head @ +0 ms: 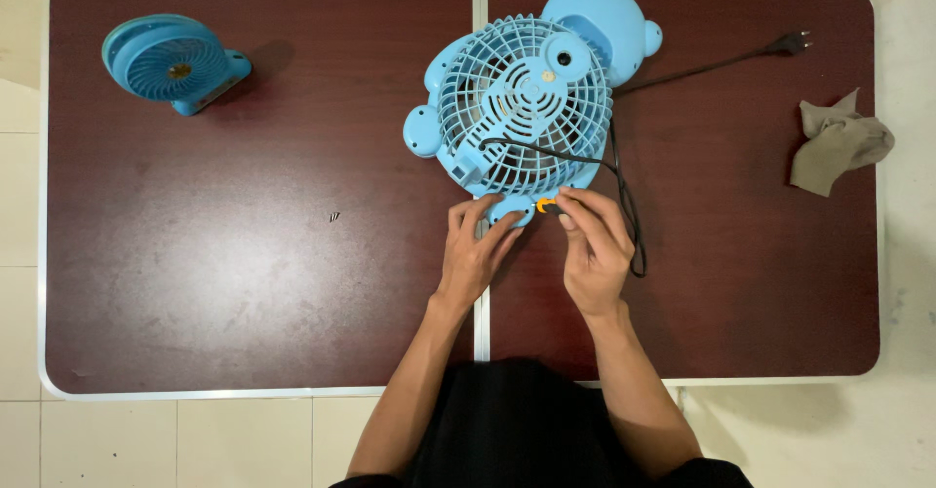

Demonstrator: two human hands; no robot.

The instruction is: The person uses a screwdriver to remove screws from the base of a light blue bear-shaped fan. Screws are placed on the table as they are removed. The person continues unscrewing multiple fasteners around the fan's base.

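- Lying flat across the seam of the dark bench (244, 283), the blue bear-shaped fan (526, 98) has its grille in place
- Left hand (475, 254) presses its lower foot
- Right hand (595, 249) pinches a small orange-handled screwdriver (548, 205) there; fastening looks unfinished

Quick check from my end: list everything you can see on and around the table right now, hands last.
large fan: 1, light blue, lying grille-up at table centre
power cord: 1, black, from the fan to a plug at upper right
small tool: 1, orange and black, at the fan's lower edge
small fan: 1, blue, upper left
cloth: 1, grey-brown, right edge
table: 1, dark red, pale rim
left hand: on the fan's foot
right hand: pinching the small tool
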